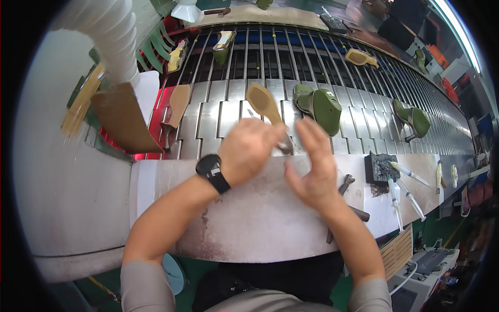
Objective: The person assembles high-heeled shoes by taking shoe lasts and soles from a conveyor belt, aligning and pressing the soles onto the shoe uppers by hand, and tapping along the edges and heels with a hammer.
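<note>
Lt-grey worktable (pixel 260 223) w/ brownish stains, grn floor (pixel 202 269) below; bright tube light (pixel 457 36) upper R, ribbed wht duct (pixel 112 44) upper L

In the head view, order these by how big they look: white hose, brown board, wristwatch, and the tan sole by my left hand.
1. White hose
2. Brown board
3. Wristwatch and tan sole: too alike to rank, and the left hand may hide part of the sole.

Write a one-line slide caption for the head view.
Left hand at the narrow end of a tan sole, right hand open alongside, by a slatted metal conveyor.
</note>
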The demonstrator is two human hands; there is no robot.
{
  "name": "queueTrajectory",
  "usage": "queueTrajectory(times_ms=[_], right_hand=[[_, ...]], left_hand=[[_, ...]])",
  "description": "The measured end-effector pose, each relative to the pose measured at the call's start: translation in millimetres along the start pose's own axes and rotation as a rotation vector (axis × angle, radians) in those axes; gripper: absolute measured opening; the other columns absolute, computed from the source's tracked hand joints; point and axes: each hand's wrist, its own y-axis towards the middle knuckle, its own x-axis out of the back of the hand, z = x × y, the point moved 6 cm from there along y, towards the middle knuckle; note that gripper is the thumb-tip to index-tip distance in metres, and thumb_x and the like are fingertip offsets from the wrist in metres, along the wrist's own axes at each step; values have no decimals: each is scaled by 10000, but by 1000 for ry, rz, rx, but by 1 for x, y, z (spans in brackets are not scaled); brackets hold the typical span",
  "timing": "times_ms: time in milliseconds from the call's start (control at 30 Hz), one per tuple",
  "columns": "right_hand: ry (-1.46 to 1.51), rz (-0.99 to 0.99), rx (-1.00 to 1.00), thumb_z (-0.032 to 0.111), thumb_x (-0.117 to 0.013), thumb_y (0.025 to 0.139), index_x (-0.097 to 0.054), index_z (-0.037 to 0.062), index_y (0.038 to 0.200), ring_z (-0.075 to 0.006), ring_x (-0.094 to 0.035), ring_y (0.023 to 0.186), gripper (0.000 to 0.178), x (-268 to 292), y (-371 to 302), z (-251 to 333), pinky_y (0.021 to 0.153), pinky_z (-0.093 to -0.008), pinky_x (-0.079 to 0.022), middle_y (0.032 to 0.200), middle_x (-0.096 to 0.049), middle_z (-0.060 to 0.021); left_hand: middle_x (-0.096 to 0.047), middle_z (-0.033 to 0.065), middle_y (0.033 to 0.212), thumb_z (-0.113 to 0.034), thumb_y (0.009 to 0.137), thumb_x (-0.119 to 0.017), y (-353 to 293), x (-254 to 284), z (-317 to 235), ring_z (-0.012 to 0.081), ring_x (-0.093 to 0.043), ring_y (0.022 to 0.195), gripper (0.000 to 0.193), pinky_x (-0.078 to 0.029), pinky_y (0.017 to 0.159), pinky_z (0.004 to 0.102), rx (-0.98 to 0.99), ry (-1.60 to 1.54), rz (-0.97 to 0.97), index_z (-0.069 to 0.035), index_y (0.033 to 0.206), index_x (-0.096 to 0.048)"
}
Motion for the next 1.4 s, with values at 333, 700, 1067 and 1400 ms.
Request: queueTrajectory(times_ms=[333,700,1067,1400], right_hand=[[296,187,-466,97,-796,874,-707,5,1038,-346,-708,862,208,-8,-21,-43,773,-401,-578,986,-702,-150],[343,201,-538,208,-772,931,-692,21,1021,-352,-696,876,222,-16,-34,-47,754,-430,-569,1036,-683,-148],[391,59,-783,231,-745,960,-669,-15,1003,-405,-691,925,261,11,-51,-27,792,-470,-530,959,-709,-224],[418,-63,-530,220,-816,907,-658,-28,1200,-441,-622,1303,415,57,-137,67,1115,-489,-484,1436,-628,-295]], left_hand=[[-498,237,1547,-255,790,-907,30,-91,257,434,-495,1421,941,-436,1161,523,609,268,-28,-33,1557,-410],[-599,264,1341,-172,928,-803,15,-116,413,449,-631,1231,677,-521,1063,498,943,520,50,-49,1526,-511],[-576,246,1403,57,888,-738,-39,40,98,445,-577,1315,653,-464,1123,471,539,258,-46,54,1502,-516],[-520,259,1549,-20,765,-842,-181,118,-147,476,-546,1378,777,-410,1201,564,402,46,136,-27,1487,-557]])
